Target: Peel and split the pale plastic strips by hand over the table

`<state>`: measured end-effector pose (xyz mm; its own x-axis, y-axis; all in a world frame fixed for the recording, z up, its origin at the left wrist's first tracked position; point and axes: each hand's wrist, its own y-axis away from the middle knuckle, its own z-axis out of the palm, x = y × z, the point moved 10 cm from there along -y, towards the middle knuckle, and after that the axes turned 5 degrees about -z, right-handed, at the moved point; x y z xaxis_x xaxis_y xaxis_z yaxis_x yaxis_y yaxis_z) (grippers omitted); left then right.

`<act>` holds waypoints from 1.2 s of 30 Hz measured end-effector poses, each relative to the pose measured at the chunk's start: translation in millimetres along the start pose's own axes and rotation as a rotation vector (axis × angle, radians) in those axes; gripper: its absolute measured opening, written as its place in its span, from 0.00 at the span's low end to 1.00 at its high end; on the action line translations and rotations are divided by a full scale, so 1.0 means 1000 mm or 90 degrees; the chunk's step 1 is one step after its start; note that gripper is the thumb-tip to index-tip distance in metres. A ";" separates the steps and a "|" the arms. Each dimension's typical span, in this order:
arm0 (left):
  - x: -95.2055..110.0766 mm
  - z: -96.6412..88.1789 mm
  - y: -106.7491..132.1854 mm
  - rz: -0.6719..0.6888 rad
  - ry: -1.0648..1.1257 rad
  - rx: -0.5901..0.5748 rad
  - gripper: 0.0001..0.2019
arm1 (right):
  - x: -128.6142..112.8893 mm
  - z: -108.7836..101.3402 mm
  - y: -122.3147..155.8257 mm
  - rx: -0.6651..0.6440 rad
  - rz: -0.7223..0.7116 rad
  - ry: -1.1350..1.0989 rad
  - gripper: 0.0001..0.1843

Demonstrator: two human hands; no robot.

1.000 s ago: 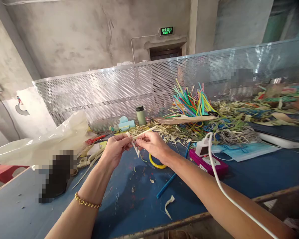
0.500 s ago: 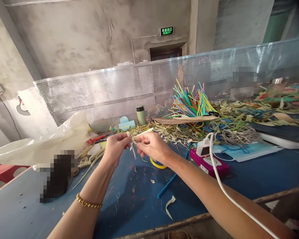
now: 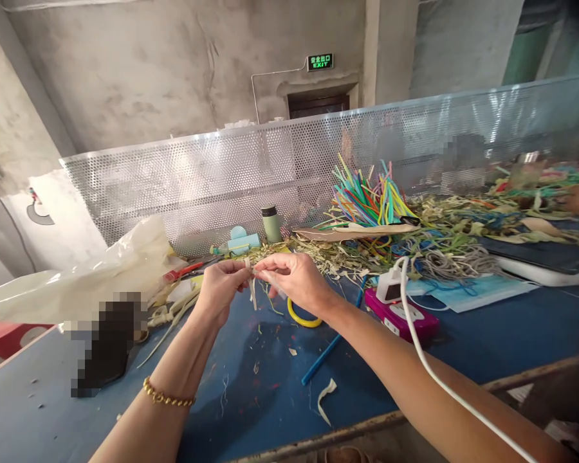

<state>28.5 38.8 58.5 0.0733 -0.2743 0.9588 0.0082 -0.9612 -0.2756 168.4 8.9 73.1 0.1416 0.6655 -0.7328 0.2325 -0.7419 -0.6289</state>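
Note:
Both of my hands meet above the blue table [image 3: 53, 411], fingertips pinched together on one pale cream strip [image 3: 252, 292]. My left hand [image 3: 222, 286] grips its left part; a short end dangles down between the hands. My right hand [image 3: 294, 280] pinches the other part, which is hidden inside the fingers. A gold bracelet [image 3: 166, 395] is on my left wrist. Directly below the hands lie a yellow ring [image 3: 302, 318] and small scraps.
A blue straw [image 3: 325, 357] and a curled white scrap [image 3: 325, 395] lie near the front edge. A pink device [image 3: 400, 315] with a white charger cable [image 3: 429, 373], heaps of coloured strips [image 3: 376, 199], a green flask [image 3: 271, 224], a plastic bag [image 3: 101, 270] and a perforated metal screen [image 3: 197, 186] surround the work spot.
The long end of the pale strip that stuck out to the right of my right hand is no longer visible. My right hand has closed in toward the left; the dangling end is shorter.

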 end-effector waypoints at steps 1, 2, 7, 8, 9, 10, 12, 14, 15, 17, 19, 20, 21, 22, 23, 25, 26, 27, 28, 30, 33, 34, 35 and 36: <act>0.001 0.003 0.001 0.004 -0.015 -0.012 0.05 | -0.005 -0.006 -0.001 0.033 -0.042 0.060 0.07; 0.002 0.007 0.003 0.005 -0.026 -0.026 0.04 | -0.011 -0.011 -0.001 0.063 -0.087 0.111 0.07; -0.001 0.027 0.011 -0.016 -0.021 -0.140 0.02 | -0.023 -0.028 -0.001 0.152 -0.188 0.245 0.10; -0.002 0.030 0.013 -0.022 -0.012 -0.164 0.02 | -0.020 -0.029 -0.001 0.152 -0.171 0.252 0.12; -0.003 0.034 0.014 -0.030 -0.001 -0.188 0.03 | -0.016 -0.029 -0.002 0.148 -0.149 0.251 0.13; -0.004 0.037 0.015 -0.039 0.012 -0.208 0.03 | -0.012 -0.029 -0.003 0.142 -0.125 0.245 0.15; -0.006 0.041 0.017 -0.060 0.037 -0.239 0.04 | -0.006 -0.029 -0.003 0.142 -0.085 0.238 0.15; -0.007 0.043 0.018 -0.080 0.057 -0.258 0.05 | -0.005 -0.028 -0.002 0.152 -0.071 0.247 0.13; -0.008 0.044 0.019 -0.089 0.065 -0.262 0.05 | -0.005 -0.028 -0.001 0.158 -0.068 0.255 0.13; -0.009 0.044 0.019 -0.101 0.080 -0.266 0.05 | -0.004 -0.028 0.000 0.166 -0.056 0.260 0.12; -0.008 0.044 0.021 -0.105 0.087 -0.278 0.05 | 0.000 -0.026 0.000 0.163 -0.036 0.240 0.12; -0.009 0.045 0.022 -0.108 0.088 -0.289 0.05 | 0.002 -0.024 0.000 0.156 -0.028 0.226 0.13; -0.009 0.047 0.023 -0.112 0.086 -0.303 0.05 | 0.004 -0.022 0.000 0.146 -0.025 0.215 0.13; -0.010 0.048 0.024 -0.117 0.083 -0.316 0.04 | 0.005 -0.020 0.000 0.138 -0.027 0.211 0.13; -0.011 0.049 0.025 -0.125 0.083 -0.323 0.04 | 0.005 -0.019 0.000 0.131 -0.032 0.214 0.13; -0.013 0.049 0.025 -0.143 0.091 -0.323 0.04 | 0.003 -0.017 0.000 0.122 -0.046 0.240 0.14; -0.014 0.049 0.025 -0.150 0.097 -0.318 0.04 | 0.002 -0.016 0.001 0.122 -0.052 0.258 0.14; -0.014 0.048 0.024 -0.155 0.102 -0.312 0.04 | 0.001 -0.016 0.001 0.123 -0.056 0.276 0.14; -0.014 0.049 0.024 -0.158 0.107 -0.310 0.03 | 0.000 -0.017 0.001 0.125 -0.060 0.293 0.14; -0.013 0.050 0.025 -0.157 0.112 -0.313 0.03 | -0.003 -0.017 0.001 0.129 -0.069 0.318 0.13; -0.013 0.052 0.026 -0.158 0.119 -0.328 0.04 | -0.004 -0.015 0.002 0.126 -0.076 0.355 0.13; -0.012 0.052 0.026 -0.158 0.122 -0.333 0.05 | -0.004 -0.015 0.003 0.126 -0.076 0.367 0.13; -0.012 0.053 0.026 -0.157 0.126 -0.339 0.06 | -0.004 -0.014 0.003 0.128 -0.075 0.378 0.13; -0.012 0.053 0.026 -0.156 0.131 -0.345 0.06 | -0.004 -0.014 0.004 0.132 -0.075 0.389 0.14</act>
<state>80.4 18.3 35.7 -0.0610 0.0073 0.9981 -0.5101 -0.8598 -0.0249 182.5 4.7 77.5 0.6620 0.6244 -0.4146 0.0979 -0.6205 -0.7781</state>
